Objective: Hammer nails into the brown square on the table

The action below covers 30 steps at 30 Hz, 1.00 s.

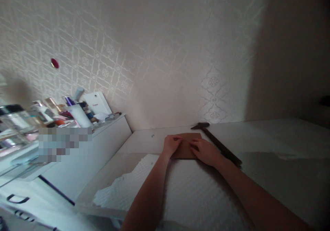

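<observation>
A small brown flat board [186, 145] lies on the white table [270, 145] near the wall. My left hand [171, 144] rests on its left edge with the fingers curled. On the board's right side lies my right hand [206, 151], fingers bent and pressed down on the surface. A hammer [218, 142] with a dark head and a wooden handle lies on the table just right of my right hand, not held. Whether a small thing sits under my fingers is too blurred to tell.
A white textured cloth [144, 186] covers the near part of the table. To the left stands a white cabinet [103, 145] crowded with bottles, a white box and other clutter [77, 112]. A patterned wall [154, 52] rises right behind the table.
</observation>
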### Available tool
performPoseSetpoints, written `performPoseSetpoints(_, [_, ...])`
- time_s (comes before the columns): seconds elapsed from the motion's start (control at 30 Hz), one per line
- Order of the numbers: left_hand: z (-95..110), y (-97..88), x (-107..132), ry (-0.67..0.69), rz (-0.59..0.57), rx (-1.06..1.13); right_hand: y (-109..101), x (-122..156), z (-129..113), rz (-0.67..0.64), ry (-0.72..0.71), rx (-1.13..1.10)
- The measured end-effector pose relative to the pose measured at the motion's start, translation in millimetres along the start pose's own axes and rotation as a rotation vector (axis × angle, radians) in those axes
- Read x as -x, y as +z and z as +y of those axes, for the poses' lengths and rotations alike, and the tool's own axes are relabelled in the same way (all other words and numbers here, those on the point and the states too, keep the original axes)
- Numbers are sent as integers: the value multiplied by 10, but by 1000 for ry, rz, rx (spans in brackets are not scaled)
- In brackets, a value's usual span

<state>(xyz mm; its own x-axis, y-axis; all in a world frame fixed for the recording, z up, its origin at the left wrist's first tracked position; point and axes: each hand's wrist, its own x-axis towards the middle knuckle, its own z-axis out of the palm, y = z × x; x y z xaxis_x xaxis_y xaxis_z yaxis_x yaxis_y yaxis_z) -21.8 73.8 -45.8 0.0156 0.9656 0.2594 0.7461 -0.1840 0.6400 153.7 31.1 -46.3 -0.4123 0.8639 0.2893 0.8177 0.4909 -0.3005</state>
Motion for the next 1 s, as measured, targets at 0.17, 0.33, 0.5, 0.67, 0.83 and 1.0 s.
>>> performPoseSetpoints(0.17, [29,-32,15,2,-1,-56,-49,10,-21,-2,20,12])
performPoseSetpoints(0.33, [67,-60,18,-4,-7,-74,-252,63,-31,116,288,185])
performPoseSetpoints(0.5, [78,-68,16,1,-18,-82,-361,181,79,74,634,257])
performPoseSetpoints(0.67, [83,-87,9,-14,-23,-104,-321,237,177,-30,704,226])
performPoseSetpoints(0.83, [103,-130,18,-23,35,-187,-347,250,131,-26,693,254])
performPoseSetpoints(1.0, [344,-114,190,65,92,-431,-409,253,102,26,627,243])
